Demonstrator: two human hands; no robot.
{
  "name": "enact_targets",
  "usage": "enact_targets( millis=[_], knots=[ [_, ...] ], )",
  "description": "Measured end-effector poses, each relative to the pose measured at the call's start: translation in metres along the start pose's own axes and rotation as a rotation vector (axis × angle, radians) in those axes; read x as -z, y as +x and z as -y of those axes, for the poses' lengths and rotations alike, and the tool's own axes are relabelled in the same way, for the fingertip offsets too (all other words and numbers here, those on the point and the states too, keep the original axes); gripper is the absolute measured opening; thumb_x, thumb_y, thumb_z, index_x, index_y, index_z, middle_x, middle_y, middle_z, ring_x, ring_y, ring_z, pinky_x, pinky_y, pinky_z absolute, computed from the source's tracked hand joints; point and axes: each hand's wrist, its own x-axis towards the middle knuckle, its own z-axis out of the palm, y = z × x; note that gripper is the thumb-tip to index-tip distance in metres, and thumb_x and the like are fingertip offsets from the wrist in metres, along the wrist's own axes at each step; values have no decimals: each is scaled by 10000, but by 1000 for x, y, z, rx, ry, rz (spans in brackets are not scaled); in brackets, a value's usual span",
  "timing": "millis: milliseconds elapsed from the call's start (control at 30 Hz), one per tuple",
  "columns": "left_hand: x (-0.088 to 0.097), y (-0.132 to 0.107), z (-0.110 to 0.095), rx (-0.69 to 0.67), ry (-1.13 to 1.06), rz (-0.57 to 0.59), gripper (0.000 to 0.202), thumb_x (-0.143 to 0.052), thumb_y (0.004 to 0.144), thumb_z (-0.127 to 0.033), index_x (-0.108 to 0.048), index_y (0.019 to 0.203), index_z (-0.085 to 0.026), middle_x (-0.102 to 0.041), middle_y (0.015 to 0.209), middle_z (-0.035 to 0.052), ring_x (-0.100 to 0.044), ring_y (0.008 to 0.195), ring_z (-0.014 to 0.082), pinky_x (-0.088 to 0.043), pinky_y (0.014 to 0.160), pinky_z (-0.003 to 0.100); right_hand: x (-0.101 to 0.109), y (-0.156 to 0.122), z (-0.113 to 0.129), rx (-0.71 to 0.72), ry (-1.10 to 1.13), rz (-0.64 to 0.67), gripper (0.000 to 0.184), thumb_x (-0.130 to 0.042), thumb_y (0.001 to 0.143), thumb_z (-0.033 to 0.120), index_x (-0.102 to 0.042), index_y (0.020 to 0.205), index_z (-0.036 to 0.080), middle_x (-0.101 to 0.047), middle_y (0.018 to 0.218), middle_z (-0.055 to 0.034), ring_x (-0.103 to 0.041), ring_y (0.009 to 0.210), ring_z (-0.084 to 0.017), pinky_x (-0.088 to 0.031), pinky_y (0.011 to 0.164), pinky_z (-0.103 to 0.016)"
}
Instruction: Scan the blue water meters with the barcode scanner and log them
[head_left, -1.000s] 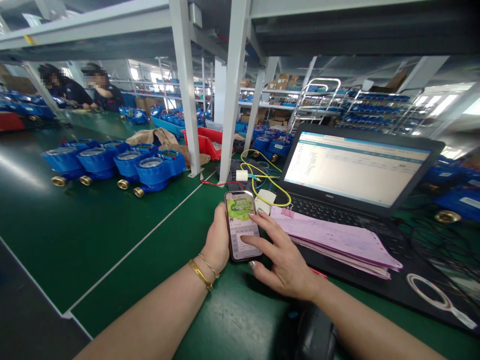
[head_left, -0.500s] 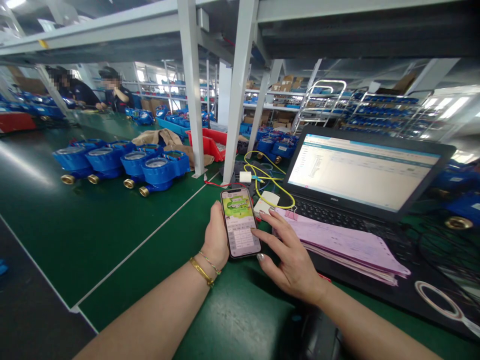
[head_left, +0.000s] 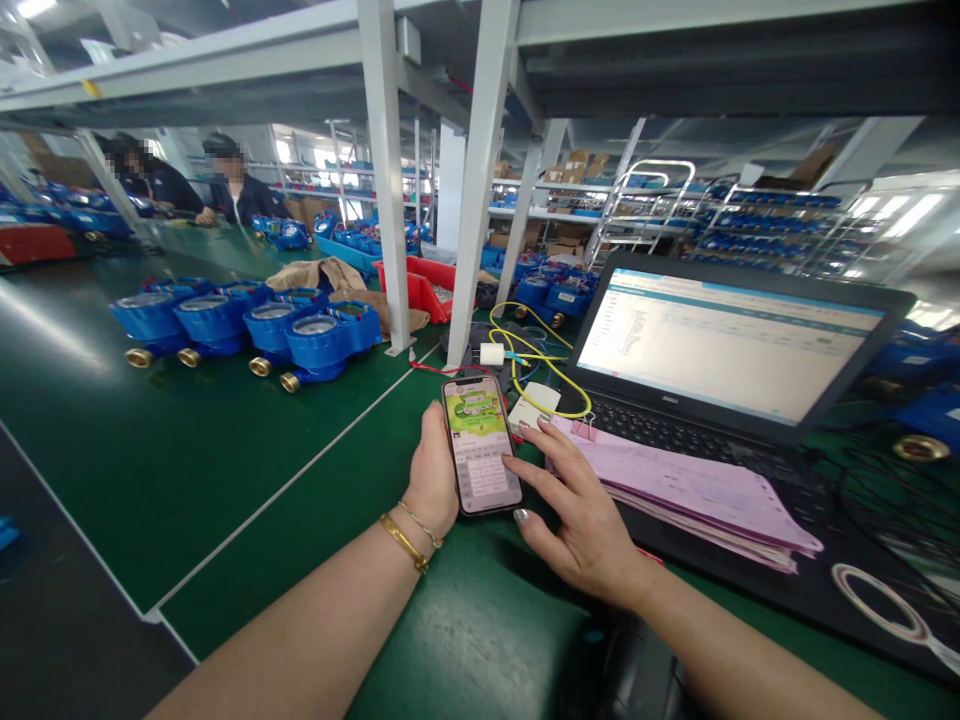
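Holds a phone point(head_left: 480, 445) in the left hand point(head_left: 435, 468), with fingers behind it too hidden to tell; reaches over it with the right hand point(head_left: 581, 515), spread-fingered, beside pink papers point(head_left: 690, 492).

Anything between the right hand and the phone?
Nothing visible. The right hand has its index fingertip at the screen of the phone, held in the left hand; contact can't be told. The pink papers lie off right, on the laptop.

phone point(head_left: 480, 485) — black-edged, green-yellow banner point(head_left: 476, 414) | papers point(head_left: 690, 485) — pink | yellow cable point(head_left: 576, 389) | blue meters point(head_left: 319, 350)
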Motion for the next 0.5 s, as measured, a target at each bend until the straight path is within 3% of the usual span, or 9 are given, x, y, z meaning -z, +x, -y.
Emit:
enact_targets(
  millis=[500],
  knots=[
    [0,-1,1,14,-4,31,516,-541,843,-563,-662,1030,-98,-674,886,93,-648,852,255,-520,823,337,-1,0,0,12,15,6,378,-508,879,234,-588,1219,89,-413,1427,-205,-291,1385,-324,-372,1087,-569]
  ],
)
